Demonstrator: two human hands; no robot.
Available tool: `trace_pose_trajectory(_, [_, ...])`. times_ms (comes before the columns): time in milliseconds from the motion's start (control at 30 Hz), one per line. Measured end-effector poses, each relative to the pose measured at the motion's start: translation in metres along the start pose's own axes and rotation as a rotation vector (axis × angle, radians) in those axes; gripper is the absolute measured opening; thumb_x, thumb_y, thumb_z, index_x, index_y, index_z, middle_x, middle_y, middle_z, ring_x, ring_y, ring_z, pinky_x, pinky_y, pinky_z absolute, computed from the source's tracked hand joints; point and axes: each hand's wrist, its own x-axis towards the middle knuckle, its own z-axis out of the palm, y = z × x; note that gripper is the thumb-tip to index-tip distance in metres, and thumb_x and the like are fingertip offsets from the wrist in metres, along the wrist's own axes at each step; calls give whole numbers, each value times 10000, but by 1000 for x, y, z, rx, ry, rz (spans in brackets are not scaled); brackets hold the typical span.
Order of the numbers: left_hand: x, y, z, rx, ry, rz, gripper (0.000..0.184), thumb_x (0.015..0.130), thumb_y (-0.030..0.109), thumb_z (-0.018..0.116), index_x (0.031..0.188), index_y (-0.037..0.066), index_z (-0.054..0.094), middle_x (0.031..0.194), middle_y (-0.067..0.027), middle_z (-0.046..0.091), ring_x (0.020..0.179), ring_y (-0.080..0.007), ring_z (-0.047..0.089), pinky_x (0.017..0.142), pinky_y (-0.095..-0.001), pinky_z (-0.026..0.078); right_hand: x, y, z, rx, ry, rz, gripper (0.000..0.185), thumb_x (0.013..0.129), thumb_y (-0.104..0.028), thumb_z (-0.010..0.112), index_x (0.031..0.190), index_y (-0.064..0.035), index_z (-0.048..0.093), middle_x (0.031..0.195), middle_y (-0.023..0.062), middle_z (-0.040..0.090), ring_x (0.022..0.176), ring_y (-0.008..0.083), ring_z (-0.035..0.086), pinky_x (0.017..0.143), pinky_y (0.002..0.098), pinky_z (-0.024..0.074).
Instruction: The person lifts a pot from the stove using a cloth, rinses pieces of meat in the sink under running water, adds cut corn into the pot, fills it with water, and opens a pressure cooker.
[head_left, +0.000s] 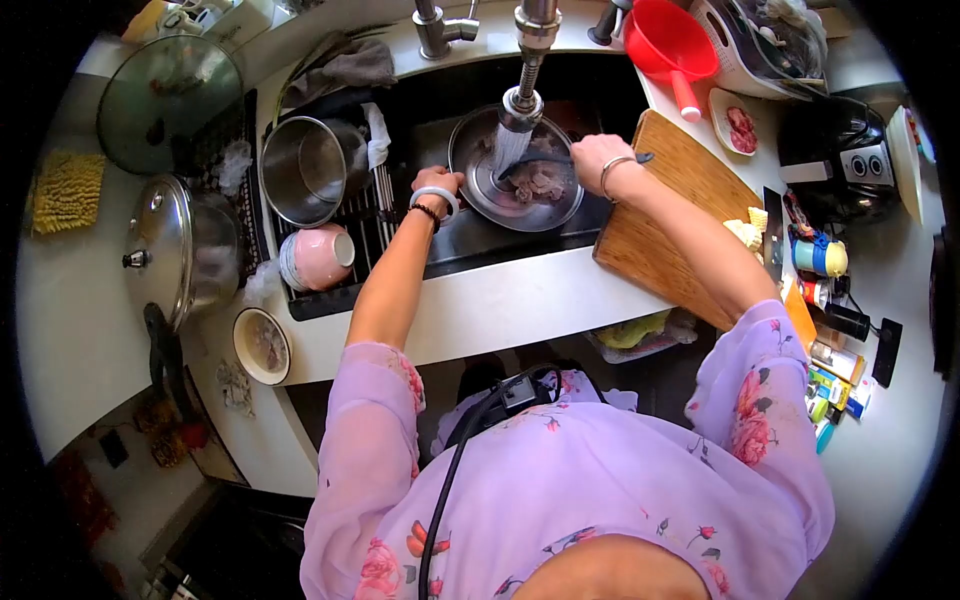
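In the sink sits a round metal pan with water and several pieces of meat in it. Water streams from the faucet head into the pan. My left hand is closed at the pan's left edge and seems to grip it; its fingertips are partly hidden. Over the pan's right side, my right hand wraps round a dark long-handled cooking utensil. The utensil's working end reaches down among the meat, and its exact shape is hard to make out.
Right of the sink lies a wooden cutting board, with a red strainer and a plate of raw meat behind. A metal pot and pink bowls stand on the left rack. Further left are a pressure cooker and an enamel bowl.
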Motion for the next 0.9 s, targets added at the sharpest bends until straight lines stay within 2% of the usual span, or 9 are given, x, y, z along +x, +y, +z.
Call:
trace_pose_trajectory(33, [0,-3,-2,-12,4,20,187,710,60,705,857,-48,663,892,-144,664,686,-213,658,558,-347,581,-1,2,-5,-8,24,-6,213,806,-143,539,899,-48,705,958,160,684,874,313,672,739,394,545])
trace_pose_trajectory(200, [9,-22,-3,69,169,83,423,685,143,728,1088,30,670,1029,-192,670,762,-266,684,706,-333,559,19,1,10,-19,24,31,222,807,-133,538,927,-57,709,981,162,682,903,296,672,752,387,545])
trace_pose_trajectory(367, [-8,-27,-23,-46,171,60,441,693,102,727,1116,5,647,961,-173,682,634,-221,655,557,-324,527,-40,-12,-28,-20,-47,-5,222,818,-129,532,934,-69,711,972,159,684,914,297,670,768,385,541])
trace_pose_trajectory(433, [-27,-21,-27,-156,155,132,142,744,69,673,789,-37,589,628,-68,564,414,-147,465,383,-290,370,-47,-17,-23,-59,-96,-44,209,807,-123,540,909,-51,709,962,169,682,913,307,668,763,394,541])
trace_pose_trajectory(533, [-14,-31,-35,-193,3,84,178,705,51,697,854,-26,635,737,-93,618,446,-168,515,394,-299,426,-35,-5,-17,11,62,-21,197,787,-116,543,866,-39,706,927,188,678,874,326,669,750,405,542])
trace_pose_trajectory(633, [-16,-36,-34,-365,-63,46,120,718,39,673,795,-13,597,676,-71,577,418,-153,463,379,-286,398,-18,3,-14,50,315,-15,160,764,-110,556,783,-29,693,846,195,674,800,335,672,698,420,544])
trace_pose_trajectory(733, [-29,-32,-30,-429,-96,57,100,747,28,641,826,-13,595,653,-71,570,405,-146,456,355,-267,384,-6,1,-6,-62,353,-36,163,776,-111,549,767,-31,691,845,188,678,763,311,679,646,396,551])
trace_pose_trajectory(833, [-43,-27,-35,-471,-105,29,64,768,21,623,806,-8,581,686,-87,588,400,-147,479,345,-261,394,-28,2,-15,-44,130,-36,182,766,-107,547,815,-28,703,869,196,678,792,331,676,686,409,550])
trace_pose_trajectory(900, [-45,-27,-35,-462,-62,59,167,759,45,641,904,-34,618,726,-109,618,412,-159,518,359,-279,423,-44,4,-36,-15,140,-19,194,763,-107,546,836,-23,705,874,209,673,818,342,671,705,410,546])
